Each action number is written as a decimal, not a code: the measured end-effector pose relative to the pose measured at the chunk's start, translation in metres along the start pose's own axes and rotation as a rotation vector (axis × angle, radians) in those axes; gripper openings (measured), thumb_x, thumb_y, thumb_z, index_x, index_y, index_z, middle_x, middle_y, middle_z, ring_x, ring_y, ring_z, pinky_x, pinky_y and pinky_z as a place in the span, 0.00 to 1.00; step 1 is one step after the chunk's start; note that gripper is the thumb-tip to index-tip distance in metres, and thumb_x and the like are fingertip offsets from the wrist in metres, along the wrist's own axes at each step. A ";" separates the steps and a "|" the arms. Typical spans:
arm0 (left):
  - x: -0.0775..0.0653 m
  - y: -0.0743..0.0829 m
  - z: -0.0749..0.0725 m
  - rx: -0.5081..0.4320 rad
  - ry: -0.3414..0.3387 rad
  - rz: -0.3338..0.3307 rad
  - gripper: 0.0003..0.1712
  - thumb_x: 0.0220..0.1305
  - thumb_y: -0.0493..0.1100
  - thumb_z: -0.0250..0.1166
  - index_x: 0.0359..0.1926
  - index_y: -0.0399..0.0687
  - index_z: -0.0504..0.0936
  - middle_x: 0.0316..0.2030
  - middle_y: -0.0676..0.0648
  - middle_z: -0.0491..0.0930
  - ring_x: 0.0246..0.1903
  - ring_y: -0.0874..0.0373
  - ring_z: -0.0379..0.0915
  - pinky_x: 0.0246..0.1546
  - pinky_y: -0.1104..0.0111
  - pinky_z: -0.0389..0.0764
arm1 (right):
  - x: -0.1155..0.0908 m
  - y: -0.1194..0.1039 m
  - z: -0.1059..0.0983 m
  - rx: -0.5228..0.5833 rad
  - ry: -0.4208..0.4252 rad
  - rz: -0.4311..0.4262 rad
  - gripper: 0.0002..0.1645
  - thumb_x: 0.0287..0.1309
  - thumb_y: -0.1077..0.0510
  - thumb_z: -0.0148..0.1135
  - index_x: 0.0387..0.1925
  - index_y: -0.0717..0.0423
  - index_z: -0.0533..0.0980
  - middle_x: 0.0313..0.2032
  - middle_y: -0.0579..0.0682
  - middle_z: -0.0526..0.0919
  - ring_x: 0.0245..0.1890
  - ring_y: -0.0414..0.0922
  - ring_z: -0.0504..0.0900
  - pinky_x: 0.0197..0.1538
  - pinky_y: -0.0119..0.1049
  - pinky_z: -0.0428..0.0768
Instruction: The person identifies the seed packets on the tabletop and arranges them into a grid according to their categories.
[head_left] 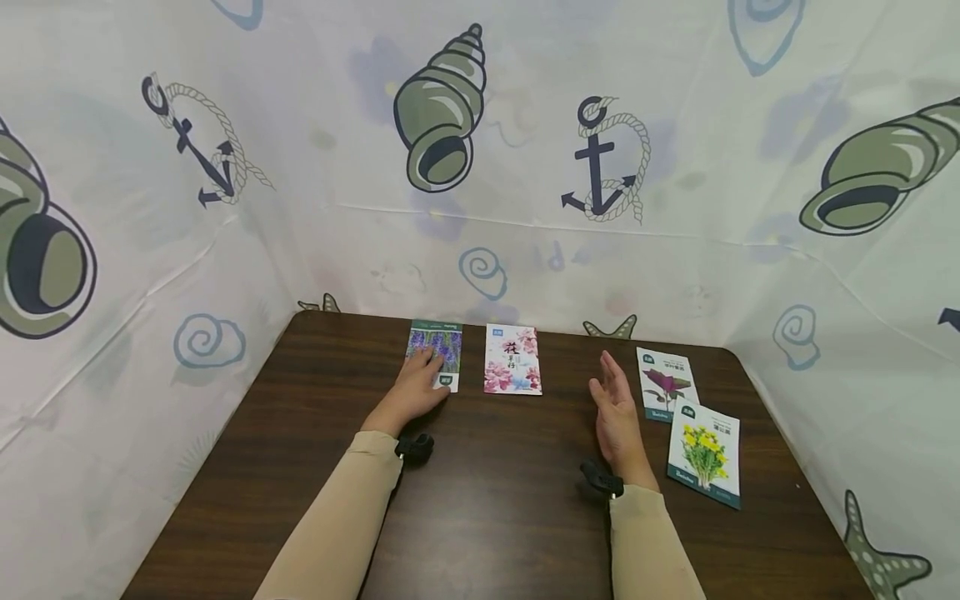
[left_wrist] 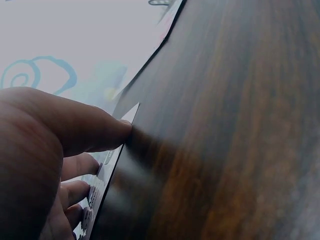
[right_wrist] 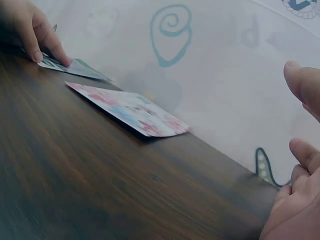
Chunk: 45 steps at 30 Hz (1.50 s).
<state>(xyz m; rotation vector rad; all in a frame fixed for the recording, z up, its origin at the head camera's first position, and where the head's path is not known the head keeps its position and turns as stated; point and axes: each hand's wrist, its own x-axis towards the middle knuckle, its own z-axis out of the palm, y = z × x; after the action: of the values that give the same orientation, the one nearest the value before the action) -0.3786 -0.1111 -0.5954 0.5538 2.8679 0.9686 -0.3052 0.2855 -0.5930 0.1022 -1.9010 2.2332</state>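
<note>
My left hand [head_left: 411, 392] rests on a flower seed packet [head_left: 447, 342] with purple blooms and green ends, lying at the back of the table. In the left wrist view the thumb [left_wrist: 95, 122] touches that packet's near edge while the other fingers lie over its face. A white packet with pink blossoms [head_left: 512, 379] lies just to the right. My right hand [head_left: 618, 421] is held palm inward with loosely bent fingers and nothing in it. It is beside a packet with a dark purple flower [head_left: 663, 379], which is partly overlapped by a yellow-flower packet [head_left: 705, 450].
The dark wooden table [head_left: 495, 508] is bounded at the back and sides by a white cloth [head_left: 525, 275] printed with shells and anchors. A black band [head_left: 415, 448] sits on the left wrist and another band [head_left: 602, 480] on the right.
</note>
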 end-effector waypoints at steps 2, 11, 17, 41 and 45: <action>0.001 -0.001 0.001 0.006 -0.005 -0.002 0.44 0.76 0.50 0.66 0.83 0.33 0.63 0.86 0.28 0.49 0.87 0.30 0.35 0.87 0.37 0.39 | -0.002 -0.002 -0.006 -0.014 0.013 -0.007 0.40 0.84 0.55 0.58 0.88 0.42 0.56 0.88 0.43 0.51 0.90 0.43 0.41 0.91 0.55 0.38; 0.005 -0.008 0.005 -0.012 -0.008 -0.013 0.45 0.76 0.52 0.66 0.84 0.37 0.62 0.87 0.31 0.47 0.88 0.32 0.34 0.88 0.38 0.37 | -0.010 -0.017 -0.040 -0.028 0.111 -0.004 0.42 0.83 0.55 0.59 0.88 0.41 0.55 0.89 0.45 0.49 0.90 0.42 0.40 0.91 0.52 0.39; 0.004 -0.007 0.004 -0.006 -0.011 -0.015 0.45 0.77 0.52 0.65 0.85 0.38 0.62 0.87 0.31 0.47 0.88 0.32 0.34 0.88 0.38 0.38 | -0.016 -0.023 -0.061 -0.084 0.167 0.010 0.42 0.83 0.55 0.59 0.88 0.39 0.55 0.86 0.51 0.55 0.90 0.47 0.43 0.91 0.53 0.40; -0.002 0.003 0.000 0.018 -0.014 -0.025 0.43 0.78 0.49 0.66 0.84 0.36 0.62 0.87 0.30 0.48 0.88 0.31 0.36 0.88 0.38 0.40 | -0.041 -0.047 -0.125 -0.327 0.368 0.207 0.43 0.82 0.48 0.60 0.89 0.33 0.53 0.90 0.41 0.44 0.90 0.44 0.34 0.91 0.51 0.35; -0.001 0.001 0.000 0.001 -0.006 -0.016 0.43 0.78 0.50 0.66 0.84 0.35 0.63 0.86 0.29 0.48 0.87 0.30 0.36 0.88 0.37 0.40 | -0.046 -0.052 -0.133 -0.362 0.408 0.251 0.42 0.82 0.45 0.59 0.88 0.31 0.54 0.90 0.40 0.43 0.90 0.46 0.34 0.90 0.55 0.36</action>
<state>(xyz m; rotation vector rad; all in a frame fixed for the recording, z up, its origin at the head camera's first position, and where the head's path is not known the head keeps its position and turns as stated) -0.3769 -0.1106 -0.5951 0.5323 2.8631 0.9624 -0.2388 0.4184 -0.5734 -0.6265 -2.1192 1.8135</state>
